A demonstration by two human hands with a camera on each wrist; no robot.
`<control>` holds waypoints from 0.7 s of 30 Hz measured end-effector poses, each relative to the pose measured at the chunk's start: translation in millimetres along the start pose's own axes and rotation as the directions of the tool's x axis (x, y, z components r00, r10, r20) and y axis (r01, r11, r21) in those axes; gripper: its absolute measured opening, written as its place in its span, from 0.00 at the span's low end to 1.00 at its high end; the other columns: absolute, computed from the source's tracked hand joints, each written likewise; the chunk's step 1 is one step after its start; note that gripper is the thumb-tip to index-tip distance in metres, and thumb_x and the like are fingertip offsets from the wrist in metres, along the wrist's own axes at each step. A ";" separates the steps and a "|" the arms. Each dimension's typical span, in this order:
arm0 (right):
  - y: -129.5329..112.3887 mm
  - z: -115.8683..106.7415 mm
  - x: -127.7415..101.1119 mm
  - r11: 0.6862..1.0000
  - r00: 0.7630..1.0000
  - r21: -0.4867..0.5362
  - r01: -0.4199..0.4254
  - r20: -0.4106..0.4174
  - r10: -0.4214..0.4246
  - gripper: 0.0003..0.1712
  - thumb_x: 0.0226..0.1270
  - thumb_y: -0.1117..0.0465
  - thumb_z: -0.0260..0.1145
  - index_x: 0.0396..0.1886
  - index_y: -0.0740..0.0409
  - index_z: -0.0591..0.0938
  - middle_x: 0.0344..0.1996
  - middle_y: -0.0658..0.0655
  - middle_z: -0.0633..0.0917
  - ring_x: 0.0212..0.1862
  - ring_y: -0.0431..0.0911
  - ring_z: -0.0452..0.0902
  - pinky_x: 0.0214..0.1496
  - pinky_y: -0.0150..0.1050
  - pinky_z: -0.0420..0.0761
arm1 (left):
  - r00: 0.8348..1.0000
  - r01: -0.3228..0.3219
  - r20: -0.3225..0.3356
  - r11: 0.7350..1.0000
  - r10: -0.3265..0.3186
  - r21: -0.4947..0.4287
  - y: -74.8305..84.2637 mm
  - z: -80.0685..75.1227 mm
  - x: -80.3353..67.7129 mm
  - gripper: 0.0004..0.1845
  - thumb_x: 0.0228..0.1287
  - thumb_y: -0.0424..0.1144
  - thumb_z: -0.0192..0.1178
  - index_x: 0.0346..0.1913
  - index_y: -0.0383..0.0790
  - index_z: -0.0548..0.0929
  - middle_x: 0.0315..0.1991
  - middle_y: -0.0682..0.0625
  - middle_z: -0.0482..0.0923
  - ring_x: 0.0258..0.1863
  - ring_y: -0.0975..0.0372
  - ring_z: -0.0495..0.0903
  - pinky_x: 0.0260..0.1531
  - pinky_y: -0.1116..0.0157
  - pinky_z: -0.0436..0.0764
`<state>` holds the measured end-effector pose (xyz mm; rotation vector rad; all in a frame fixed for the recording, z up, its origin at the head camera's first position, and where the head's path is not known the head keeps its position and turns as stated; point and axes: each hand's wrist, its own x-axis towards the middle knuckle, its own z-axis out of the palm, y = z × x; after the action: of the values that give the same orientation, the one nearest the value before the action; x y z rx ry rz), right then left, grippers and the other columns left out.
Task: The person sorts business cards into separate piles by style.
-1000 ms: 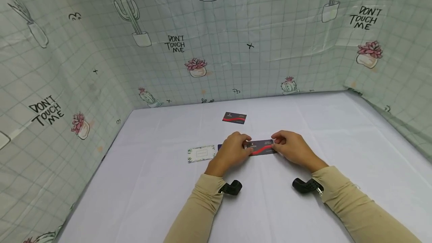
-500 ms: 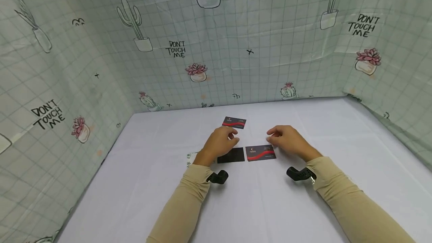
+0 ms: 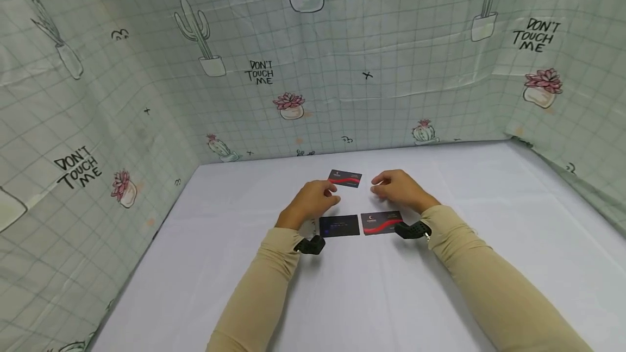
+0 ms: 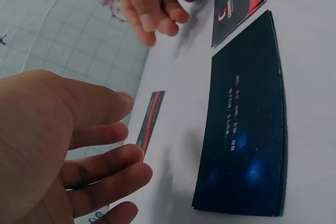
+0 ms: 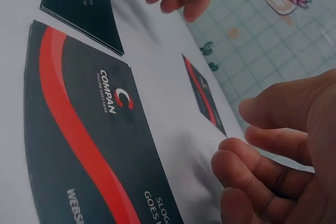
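Three business cards lie on the white table (image 3: pixel 371 287). A dark blue card (image 3: pixel 339 225) (image 4: pixel 244 124) and a black card with a red wave (image 3: pixel 381 222) (image 5: pixel 89 140) sit side by side near me. A second red-wave card (image 3: pixel 345 178) (image 4: pixel 149 121) (image 5: pixel 202 95) lies farther back. My left hand (image 3: pixel 329 193) (image 4: pixel 131 145) hovers just left of that far card, fingers relaxed and holding nothing. My right hand (image 3: pixel 379 186) (image 5: pixel 247 140) hovers just right of it, loosely curled and also holding nothing. Neither hand touches a card.
A white floral card (image 3: pixel 309 227) peeks out from behind my left wrist. Cactus-print sheets (image 3: pixel 342 69) wall the table at the back and on both sides. Black camera mounts (image 3: pixel 309 245) sit on both wrists.
Both hands let go of the near red-wave card and moved forward to either side of the far card. The dark blue card, once under my left hand, now shows.
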<state>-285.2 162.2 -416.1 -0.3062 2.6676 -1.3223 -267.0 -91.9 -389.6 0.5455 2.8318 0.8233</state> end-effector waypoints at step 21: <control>-14.3 27.5 37.3 0.989 0.993 -0.145 -0.028 -0.117 0.010 0.23 0.65 0.58 0.66 0.55 0.69 0.81 0.51 0.68 0.83 0.50 0.57 0.78 0.52 0.50 0.76 | 0.988 0.148 0.005 0.960 -0.152 -0.239 -12.0 4.6 28.7 0.15 0.71 0.43 0.60 0.52 0.37 0.85 0.42 0.46 0.84 0.41 0.57 0.80 0.44 0.59 0.77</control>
<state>-313.5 123.4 -422.7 -0.2264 2.8640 -1.1748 -296.1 -88.2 -401.0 0.2878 2.6901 1.1197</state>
